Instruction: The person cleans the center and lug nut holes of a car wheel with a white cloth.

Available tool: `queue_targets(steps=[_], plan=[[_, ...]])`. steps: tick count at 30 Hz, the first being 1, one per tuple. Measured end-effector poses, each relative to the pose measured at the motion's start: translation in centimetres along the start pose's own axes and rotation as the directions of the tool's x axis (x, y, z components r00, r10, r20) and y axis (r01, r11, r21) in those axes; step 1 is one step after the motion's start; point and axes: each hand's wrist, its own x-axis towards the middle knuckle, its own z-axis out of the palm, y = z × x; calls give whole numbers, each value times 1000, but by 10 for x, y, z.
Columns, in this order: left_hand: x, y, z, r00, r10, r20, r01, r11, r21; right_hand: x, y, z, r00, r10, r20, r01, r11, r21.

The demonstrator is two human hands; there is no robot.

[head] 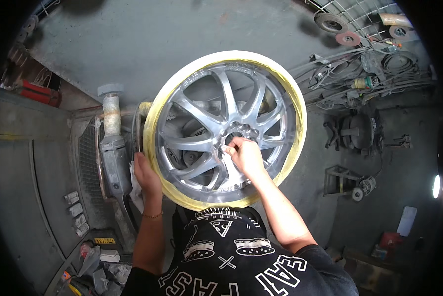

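A multi-spoke alloy wheel (pixel 227 94) with bare, shiny metal spokes stands tilted before me. Yellow masking tape (pixel 153 148) runs around its lip. Against the tape at the wheel's left edge, my left hand (pixel 147 175) holds the rim, its fingertips partly hidden. A white sheet or cloth (pixel 136 190) hangs behind that wrist; whether the hand grips it too is unclear. My right hand (pixel 245 153) is at the hub, thumb and fingers pinched together beside the dark centre bore (pixel 233 137). Something small and whitish may be between those fingertips, but I cannot tell.
A dusty grey angle grinder (pixel 115 162) with a wrapped spindle stands left of the wheel. Abrasive discs (pixel 330 23) and coiled cables (pixel 399 63) hang at upper right. An office chair (pixel 355 131) and a motor (pixel 366 185) are on the right. A DeWalt case (pixel 105 238) lies lower left.
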Motion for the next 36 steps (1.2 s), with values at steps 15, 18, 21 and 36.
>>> queue_targets(steps=[15,18,21,36], plan=[[5,-10,-6,1000,7,4,-7,1000,5,3,-15,0,968,225,107,-240,958,156],[1,2,2,999,-6,-37,7,1000,23,0,-8,6,996,85,-31,-81,992,96],[6,-2,-4,998,-31,49,30,999,17,-4,-3,12,995,27,-94,-14,990,139],[7,-4,-4,996,63,62,-68,995,73,2,-1,1,992,113,56,-122,970,210]])
